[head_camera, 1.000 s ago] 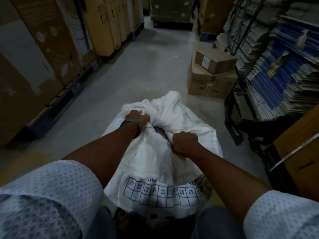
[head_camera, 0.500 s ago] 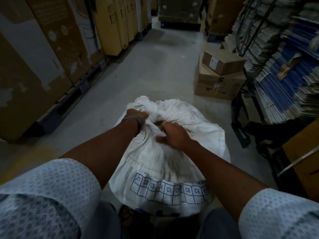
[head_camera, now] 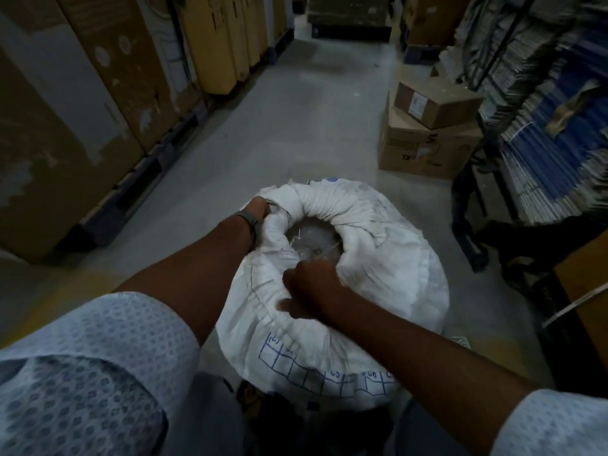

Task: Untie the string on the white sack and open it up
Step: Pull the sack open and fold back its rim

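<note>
Our right hand [head_camera: 307, 284] clamps the near rim of the white sack [head_camera: 388, 271], our left hand [head_camera: 260, 209] grips its far-left rolled edge. The sack stands open on the floor [head_camera: 296, 133], cardboard boxes [head_camera: 427, 126] beyond.

Pale dotted short sleeves [head_camera: 82, 363], grey wristband [head_camera: 248, 218]

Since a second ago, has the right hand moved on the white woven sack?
Yes. The right hand has slid toward the person, off the bunched neck and down the white woven sack's near rim toward its printed blue grid; the mouth now gapes open.
</note>
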Tool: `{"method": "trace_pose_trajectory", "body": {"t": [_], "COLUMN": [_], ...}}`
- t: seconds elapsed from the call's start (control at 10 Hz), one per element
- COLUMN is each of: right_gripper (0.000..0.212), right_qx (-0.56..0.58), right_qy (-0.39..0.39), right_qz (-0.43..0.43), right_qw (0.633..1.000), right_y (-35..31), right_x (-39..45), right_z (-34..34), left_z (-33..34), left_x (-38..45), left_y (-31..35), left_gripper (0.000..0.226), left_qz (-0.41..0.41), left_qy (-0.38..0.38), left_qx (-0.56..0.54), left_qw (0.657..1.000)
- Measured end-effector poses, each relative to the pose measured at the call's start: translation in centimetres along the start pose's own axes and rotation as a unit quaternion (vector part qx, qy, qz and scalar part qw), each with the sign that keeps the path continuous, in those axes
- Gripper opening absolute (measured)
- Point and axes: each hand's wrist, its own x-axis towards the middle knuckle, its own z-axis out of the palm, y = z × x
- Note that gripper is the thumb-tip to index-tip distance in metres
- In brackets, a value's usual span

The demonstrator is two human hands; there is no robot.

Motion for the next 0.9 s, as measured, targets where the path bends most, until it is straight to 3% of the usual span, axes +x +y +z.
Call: {"method": "trace_pose_trajectory", "body": {"t": [0.1, 0.3, 0.4, 0.5, 0.6, 0.7, 0.8, 0.9], "right_gripper": [0.046, 0.06, 0.056, 0.073, 0.071, 0.056, 0.046, 0.041], "right_qx": [0.126, 0.011, 0.085, 0.141, 0.142, 0.085, 0.024, 0.03], "right_qy": [-0.06, -0.14, -0.149, -0.159, -0.159, -0.087, 0.006, 0.016], "right_qz": [0.013, -0.046, -0.107, -0.088, -0.053, -0.056, -0.052, -0.044], "right_qw": [0.99, 0.989, 0.979, 0.973, 0.976, 0.991, 0.998, 0.998], "right_y": [1.4, 6.7, 7.4, 7.5, 7.8, 7.4, 5.9, 5.4], "right_x": [0.9, 1.9, 1.4, 0.2, -1.7, -4.6, -6.1, -5.6], "right_z": [-1.0, -1.8, 0.7, 2.4, 2.5, 2.4, 3.4, 3.8], "left_z": [-0.6, -1.9, -3.6, -3.9, -4.3, -4.8, -5.5, -5.1], "left_x": [-0.6, 0.0, 2.3, 3.5, 0.6, -0.6, 0.8, 1.2], "left_y": [0.6, 0.5, 0.3, -0.3, -0.1, 0.1, -0.3, -1.1], "left_gripper": [0.038, 0.034, 0.048, 0.046, 0.042, 0.049, 0.043, 0.056], "left_qz": [0.009, -0.03, -0.021, -0.003, 0.026, 0.026, 0.015, -0.05], "left_qy": [0.038, -0.028, -0.045, -0.015, 0.016, 0.061, 0.027, 0.045], "left_qx": [0.008, -0.008, 0.018, 0.075, 0.171, 0.253, 0.148, 0.052], "left_qw": [0.999, 0.999, 0.999, 0.997, 0.985, 0.965, 0.989, 0.996]}}
